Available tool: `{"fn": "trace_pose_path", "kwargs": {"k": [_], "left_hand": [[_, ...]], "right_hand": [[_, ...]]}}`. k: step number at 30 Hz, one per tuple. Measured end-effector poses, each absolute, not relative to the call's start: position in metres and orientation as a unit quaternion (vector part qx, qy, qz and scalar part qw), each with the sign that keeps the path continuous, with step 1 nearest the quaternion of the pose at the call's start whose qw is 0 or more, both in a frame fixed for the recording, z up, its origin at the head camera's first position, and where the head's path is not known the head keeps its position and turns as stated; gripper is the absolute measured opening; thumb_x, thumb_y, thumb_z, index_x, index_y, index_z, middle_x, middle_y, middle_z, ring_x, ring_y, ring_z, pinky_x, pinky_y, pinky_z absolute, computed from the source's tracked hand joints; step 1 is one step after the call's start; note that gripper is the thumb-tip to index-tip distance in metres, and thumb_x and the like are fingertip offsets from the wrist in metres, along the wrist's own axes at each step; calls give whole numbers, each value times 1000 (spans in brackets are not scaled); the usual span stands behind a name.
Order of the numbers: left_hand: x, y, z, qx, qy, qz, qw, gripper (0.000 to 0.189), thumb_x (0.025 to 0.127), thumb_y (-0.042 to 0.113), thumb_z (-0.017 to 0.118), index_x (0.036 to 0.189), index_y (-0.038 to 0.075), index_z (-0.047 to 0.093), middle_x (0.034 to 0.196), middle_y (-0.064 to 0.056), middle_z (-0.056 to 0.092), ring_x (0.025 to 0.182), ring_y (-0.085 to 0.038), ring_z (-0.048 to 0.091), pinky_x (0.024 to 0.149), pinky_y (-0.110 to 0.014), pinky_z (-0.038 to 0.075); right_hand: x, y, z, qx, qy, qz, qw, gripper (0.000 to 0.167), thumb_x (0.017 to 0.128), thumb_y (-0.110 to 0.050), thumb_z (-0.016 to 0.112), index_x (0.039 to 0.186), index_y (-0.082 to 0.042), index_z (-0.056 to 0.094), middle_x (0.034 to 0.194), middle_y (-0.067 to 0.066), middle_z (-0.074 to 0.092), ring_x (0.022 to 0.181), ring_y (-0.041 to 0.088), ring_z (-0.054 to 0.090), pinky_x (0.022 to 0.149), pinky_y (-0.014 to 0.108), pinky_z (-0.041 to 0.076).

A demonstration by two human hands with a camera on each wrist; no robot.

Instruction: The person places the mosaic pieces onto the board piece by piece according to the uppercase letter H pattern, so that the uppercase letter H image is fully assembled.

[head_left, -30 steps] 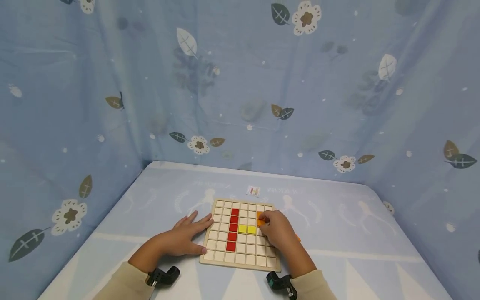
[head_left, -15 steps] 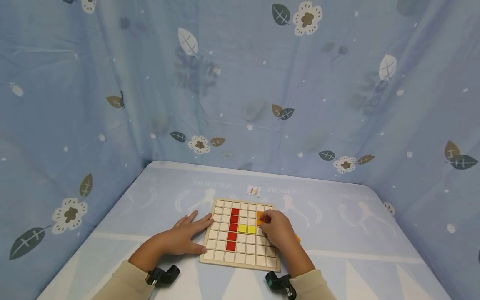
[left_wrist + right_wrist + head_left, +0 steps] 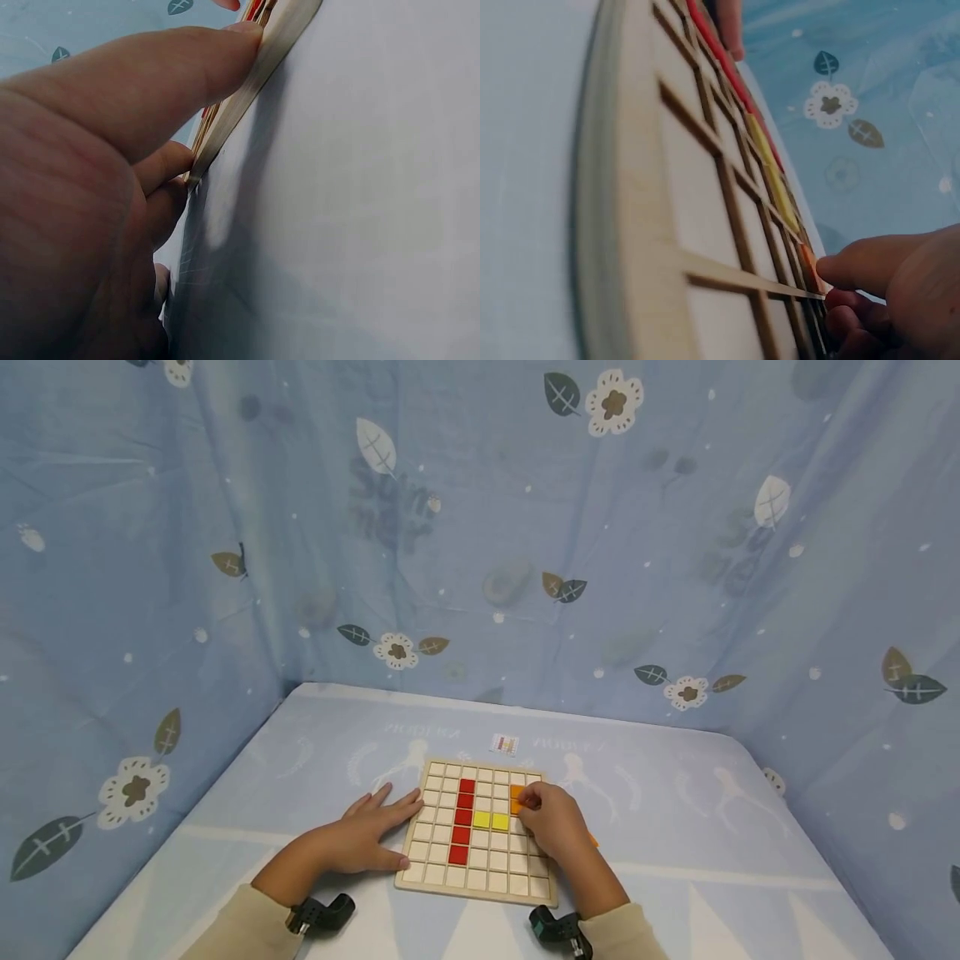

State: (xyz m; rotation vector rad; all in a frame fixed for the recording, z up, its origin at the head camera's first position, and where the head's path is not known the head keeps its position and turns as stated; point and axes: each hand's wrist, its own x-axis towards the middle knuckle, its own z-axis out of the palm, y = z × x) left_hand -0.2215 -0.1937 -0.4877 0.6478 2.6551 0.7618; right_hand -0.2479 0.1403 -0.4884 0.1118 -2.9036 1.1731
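A wooden grid board (image 3: 476, 894) lies on the table, its cells holding pale squares. Five-cell detail aside, a column of several red tiles (image 3: 462, 817) runs down it, with two yellow tiles (image 3: 491, 821) beside the column. My left hand (image 3: 360, 839) spreads its fingers along the board's left edge, thumb (image 3: 217, 60) at the rim. At the upper right part of the board my right hand (image 3: 557, 821) has thumb and fingers at a small orange tile (image 3: 515, 808), partly covering it. Another orange tile (image 3: 517, 792) sits just above. In the right wrist view the thumb tip (image 3: 832, 270) meets the orange.
A small printed card (image 3: 505, 744) lies behind the board. Another orange piece (image 3: 594, 841) shows past the right forearm. Patterned blue curtains (image 3: 465, 527) rise behind and at both sides of the table (image 3: 690, 827).
The head view shifts very slightly. Both hands stay in nearly the same place on the board, and the tiles keep their layout.
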Motion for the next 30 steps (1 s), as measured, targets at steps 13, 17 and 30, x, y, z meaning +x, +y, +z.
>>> {"fn": "trace_pose_path", "kwargs": {"k": [13, 17, 30], "left_hand": [[-221, -192, -492, 223, 925, 265, 157, 94, 88, 54, 79, 166, 28, 33, 175, 9, 19, 163, -41, -4, 125, -71, 2], [-222, -194, -492, 220, 928, 260, 151, 94, 88, 54, 79, 166, 29, 33, 176, 10, 18, 163, -41, -4, 125, -71, 2], [-225, -194, -492, 223, 931, 252, 144, 94, 88, 55, 79, 166, 29, 33, 175, 11, 19, 163, -40, -4, 127, -67, 2]], "right_hand": [[-233, 169, -468, 24, -937, 349, -5, 23, 97, -19, 76, 119, -16, 73, 111, -1, 67, 94, 17, 61, 75, 33, 54], [-231, 178, -465, 10, -942, 336, -10, 23, 96, -21, 77, 118, -17, 74, 112, -1, 67, 94, 18, 61, 74, 32, 56], [-221, 213, -460, -5, -964, 264, -42, 24, 94, -23, 78, 115, -14, 75, 115, 4, 68, 100, 23, 63, 86, 47, 57]]}}
